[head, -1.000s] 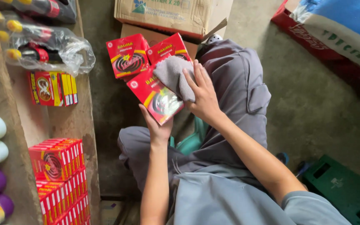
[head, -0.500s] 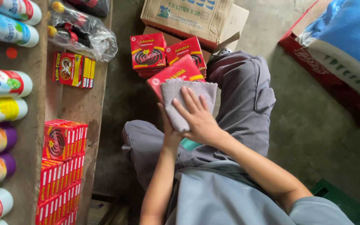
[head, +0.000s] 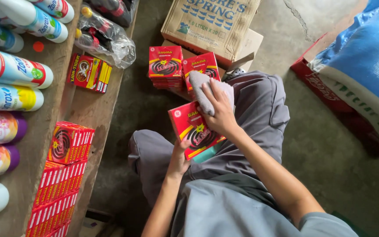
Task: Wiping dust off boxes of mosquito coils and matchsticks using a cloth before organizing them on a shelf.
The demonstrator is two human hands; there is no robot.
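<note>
Gripping the lower left corner of a flat red box [head: 194,131] from beneath, the left hand [head: 178,160] has its thumb up on the printed face and its other fingers hidden behind the card. The box is tilted, held over the person's grey-trousered lap. The right hand [head: 218,112] lies across the box's upper right part with fingers spread fairly flat, pressing a grey cloth [head: 207,90] against it; the cloth bunches out past the fingertips toward the top edge.

Just beyond the held box, two stacks of the same red boxes [head: 166,66] sit side by side on a flattened piece of cardboard on the floor, the right stack [head: 205,66] partly covered by the cloth. Behind them stands one brown cardboard carton [head: 209,22].

On the wooden shelf [head: 82,109] to the left, a small pack of red and yellow boxes [head: 88,72] lies alone, and a longer row of red boxes [head: 62,175] stands on edge lower down; their number cannot be counted. Several spray cans [head: 9,66] lie on their sides along the far left, about nine in view, some cut off. One clear plastic bag of bottles [head: 106,39] rests at the shelf's top. A blue and white sack [head: 365,66] lies on a red crate at the right.
</note>
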